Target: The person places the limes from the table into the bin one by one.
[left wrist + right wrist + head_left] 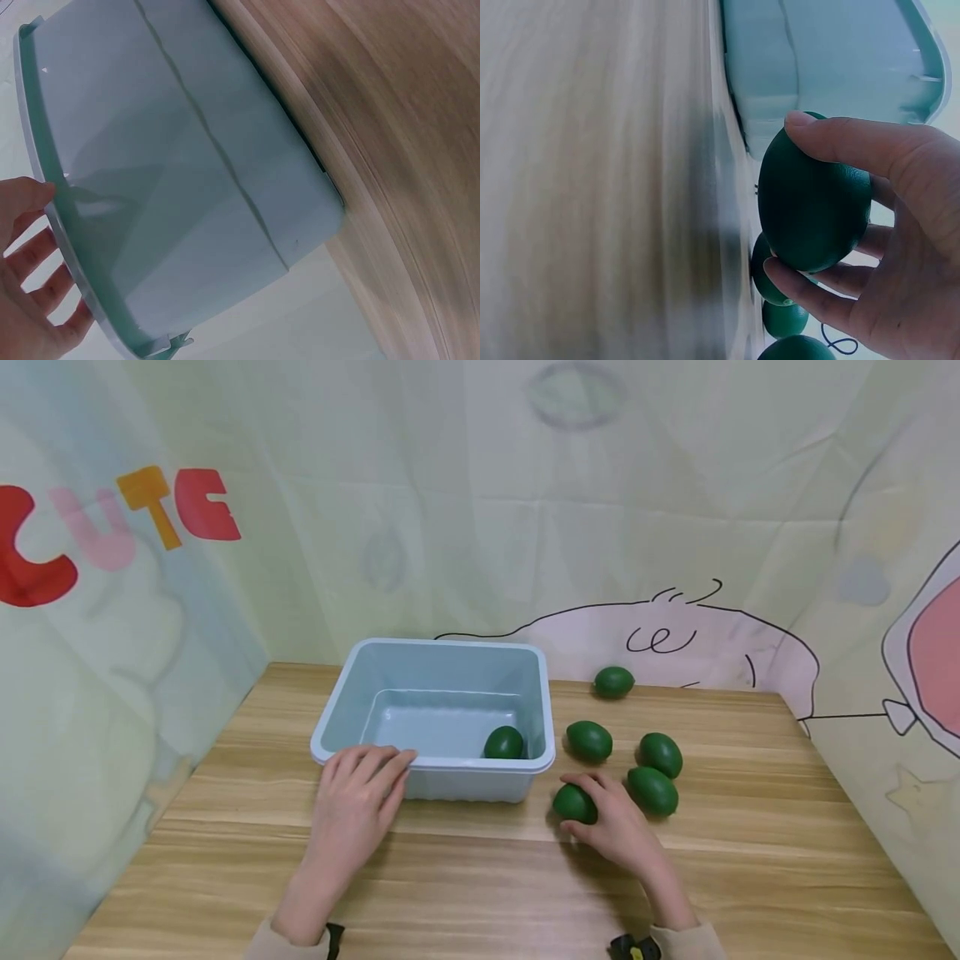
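Observation:
A light blue plastic basin [450, 781] stands on the table, with one green lime [503, 742] inside at its right front corner. My left hand [358, 793] holds the basin's front rim near the left corner; in the left wrist view, the thumb [34, 193] lies at the rim and the other fingertips are hidden behind it. To the right of the basin, my right hand [611, 818] grips another lime [814, 199] between thumb and fingers. In the right wrist view this lime appears raised off the table.
Several more limes lie right of the basin: one lime [588, 741] near its side, two touching limes [652, 791] farther right, and one lime [613, 682] at the table's back edge. A printed curtain [420, 527] hangs behind the wooden table [480, 893].

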Available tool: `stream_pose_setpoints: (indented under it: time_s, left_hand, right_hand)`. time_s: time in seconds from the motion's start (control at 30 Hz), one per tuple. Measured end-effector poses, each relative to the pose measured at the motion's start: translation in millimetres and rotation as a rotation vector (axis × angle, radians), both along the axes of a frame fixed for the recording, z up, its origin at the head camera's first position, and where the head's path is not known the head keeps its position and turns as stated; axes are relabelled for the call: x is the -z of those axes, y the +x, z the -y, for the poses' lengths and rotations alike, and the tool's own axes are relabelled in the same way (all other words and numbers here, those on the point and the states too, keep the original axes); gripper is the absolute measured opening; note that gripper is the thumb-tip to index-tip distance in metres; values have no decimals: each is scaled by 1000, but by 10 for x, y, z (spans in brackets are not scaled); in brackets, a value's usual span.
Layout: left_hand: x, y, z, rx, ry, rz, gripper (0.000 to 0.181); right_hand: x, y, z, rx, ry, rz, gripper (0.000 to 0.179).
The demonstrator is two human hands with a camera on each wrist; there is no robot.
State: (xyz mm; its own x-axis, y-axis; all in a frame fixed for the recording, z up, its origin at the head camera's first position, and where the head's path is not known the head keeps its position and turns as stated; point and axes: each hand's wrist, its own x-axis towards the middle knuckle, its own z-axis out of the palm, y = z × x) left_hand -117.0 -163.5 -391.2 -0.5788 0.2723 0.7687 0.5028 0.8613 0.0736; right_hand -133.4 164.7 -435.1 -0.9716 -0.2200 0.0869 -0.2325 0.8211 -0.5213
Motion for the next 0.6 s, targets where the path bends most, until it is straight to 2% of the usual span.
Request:
stream_pose_setpoints:
  time_s: [0.6]
  left_hand:
    - [-4,11,-1,-5,1,17,23]
  right_hand:
    - [-73,22,10,0,-8,-29,58]
